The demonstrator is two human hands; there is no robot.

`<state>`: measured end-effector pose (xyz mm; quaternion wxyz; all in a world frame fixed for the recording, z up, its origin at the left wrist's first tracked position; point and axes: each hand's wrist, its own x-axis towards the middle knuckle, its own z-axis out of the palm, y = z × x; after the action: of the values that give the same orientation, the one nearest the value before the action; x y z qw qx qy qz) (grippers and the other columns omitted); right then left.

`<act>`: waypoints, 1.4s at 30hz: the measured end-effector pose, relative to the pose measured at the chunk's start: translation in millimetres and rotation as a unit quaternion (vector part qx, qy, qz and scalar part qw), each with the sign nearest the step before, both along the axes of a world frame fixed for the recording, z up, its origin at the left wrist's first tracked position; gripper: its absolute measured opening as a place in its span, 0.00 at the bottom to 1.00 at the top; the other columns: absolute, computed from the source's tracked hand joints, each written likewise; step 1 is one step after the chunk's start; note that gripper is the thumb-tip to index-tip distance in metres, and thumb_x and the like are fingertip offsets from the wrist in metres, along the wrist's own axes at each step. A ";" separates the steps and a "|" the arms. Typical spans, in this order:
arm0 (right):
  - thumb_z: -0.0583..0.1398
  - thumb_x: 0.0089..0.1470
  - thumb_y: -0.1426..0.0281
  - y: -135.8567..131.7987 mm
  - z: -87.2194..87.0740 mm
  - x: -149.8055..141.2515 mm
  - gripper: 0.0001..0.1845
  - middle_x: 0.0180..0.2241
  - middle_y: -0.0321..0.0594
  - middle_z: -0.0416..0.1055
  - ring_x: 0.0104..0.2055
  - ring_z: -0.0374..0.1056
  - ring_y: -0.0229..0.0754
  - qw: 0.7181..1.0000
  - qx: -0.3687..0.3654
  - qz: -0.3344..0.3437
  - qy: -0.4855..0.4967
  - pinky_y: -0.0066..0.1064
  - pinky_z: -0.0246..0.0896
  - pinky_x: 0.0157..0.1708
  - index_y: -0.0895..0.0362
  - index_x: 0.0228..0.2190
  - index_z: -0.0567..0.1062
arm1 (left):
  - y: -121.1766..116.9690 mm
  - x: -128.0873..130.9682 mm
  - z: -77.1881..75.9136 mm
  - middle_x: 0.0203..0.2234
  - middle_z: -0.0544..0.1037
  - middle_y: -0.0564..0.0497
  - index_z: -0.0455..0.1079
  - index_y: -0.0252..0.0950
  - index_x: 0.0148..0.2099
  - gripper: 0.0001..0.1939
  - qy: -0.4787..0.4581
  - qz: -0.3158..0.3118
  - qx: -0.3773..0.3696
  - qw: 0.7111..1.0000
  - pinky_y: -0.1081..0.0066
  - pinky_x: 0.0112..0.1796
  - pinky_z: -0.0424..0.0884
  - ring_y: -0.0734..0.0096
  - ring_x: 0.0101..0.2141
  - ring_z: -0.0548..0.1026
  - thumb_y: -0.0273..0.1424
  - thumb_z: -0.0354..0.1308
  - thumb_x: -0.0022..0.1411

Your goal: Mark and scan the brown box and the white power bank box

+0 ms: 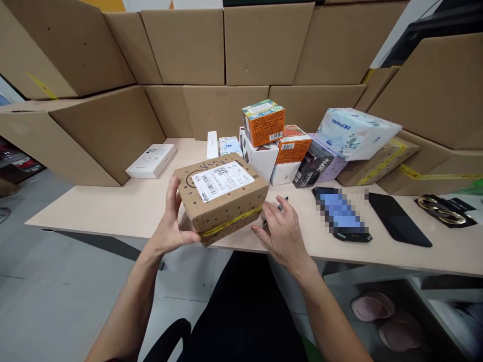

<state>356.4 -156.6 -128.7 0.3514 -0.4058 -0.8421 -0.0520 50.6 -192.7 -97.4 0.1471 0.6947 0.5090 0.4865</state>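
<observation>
A brown cardboard box (226, 208) with a white shipping label (222, 181) and yellow tape (230, 222) along its front is tilted above the table's front edge. My left hand (170, 226) grips its left end, thumb at the lower front corner and fingers on the side. At the box's right end is my right hand (281, 231), fingers curled round a slim dark pen-like tool (281, 205); its exact kind is unclear. The right fingertips are close to the box's right side; I cannot tell whether they press on it.
Behind stand an orange box (264, 126), a white box (151, 161) and a tissue pack (354, 133). A phone-like device (341, 213), a black flat panel (398, 218) and gold rings (441, 210) lie right. Large cartons (184, 48) wall the table (94, 211).
</observation>
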 end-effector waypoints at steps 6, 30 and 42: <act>0.50 0.68 0.52 -1.5 3.5 7.7 0.36 0.60 0.56 0.69 0.69 0.50 0.65 0.997 -0.024 0.065 0.014 0.62 0.55 0.62 0.61 0.68 0.56 | -6.1 8.6 -7.7 0.70 0.58 0.37 0.41 0.47 0.76 0.65 -0.112 -0.045 -0.048 0.992 0.47 0.66 0.60 0.39 0.70 0.56 0.64 0.67 0.45; 0.55 0.66 0.55 -4.7 -3.2 7.3 0.29 0.52 0.50 0.73 0.57 0.59 0.59 0.994 -0.054 0.052 0.081 0.56 0.63 0.55 0.54 0.63 0.64 | -6.3 16.7 -27.0 0.55 0.79 0.43 0.70 0.43 0.62 0.42 -0.136 0.114 -0.081 0.981 0.51 0.60 0.71 0.48 0.61 0.72 0.65 0.39 0.64; 0.65 0.57 0.58 -6.4 4.3 10.4 0.46 0.56 0.53 0.67 0.63 0.54 0.63 0.994 -0.044 0.093 0.038 0.62 0.59 0.59 0.56 0.68 0.53 | -24.9 13.5 -14.3 0.52 0.79 0.40 0.71 0.41 0.56 0.35 -0.155 -0.017 -0.175 0.972 0.50 0.49 0.80 0.43 0.52 0.78 0.49 0.73 0.48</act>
<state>366.9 -163.0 -124.4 0.3679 -0.3421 -0.8640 0.0334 64.2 -217.6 -111.7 0.3517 0.5827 0.5452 0.4894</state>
